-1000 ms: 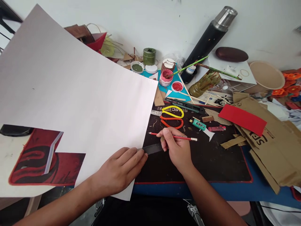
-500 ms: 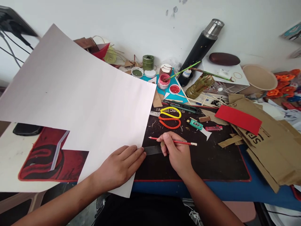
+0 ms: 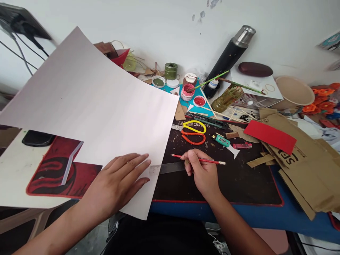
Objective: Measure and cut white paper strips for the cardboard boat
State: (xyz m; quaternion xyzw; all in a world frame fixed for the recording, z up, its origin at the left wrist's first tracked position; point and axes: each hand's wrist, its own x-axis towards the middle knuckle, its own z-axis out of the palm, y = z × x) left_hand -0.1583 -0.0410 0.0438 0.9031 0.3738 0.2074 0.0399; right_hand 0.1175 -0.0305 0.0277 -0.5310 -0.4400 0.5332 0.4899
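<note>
The left hand (image 3: 114,184) has drawn back from the edge of the white paper sheet (image 3: 119,120), uncovering the marked end of the clear ruler (image 3: 171,167). That ruler crosses the sheet's right edge onto the black mat (image 3: 239,180) on the desk (image 3: 239,212), apparently now steadied by the right hand (image 3: 203,173) alone. Left fingers are extended, gripping nothing; right fingers pinch a red pencil (image 3: 214,162) and seem to hold the ruler's other end. Beyond, an open paint jar (image 3: 187,95) holds pink-red paint with a green stick (image 3: 212,80) leaning in it; a shallow dish (image 3: 158,81) contains dark green paint; the beige bowl's (image 3: 293,92) contents cannot be told
</note>
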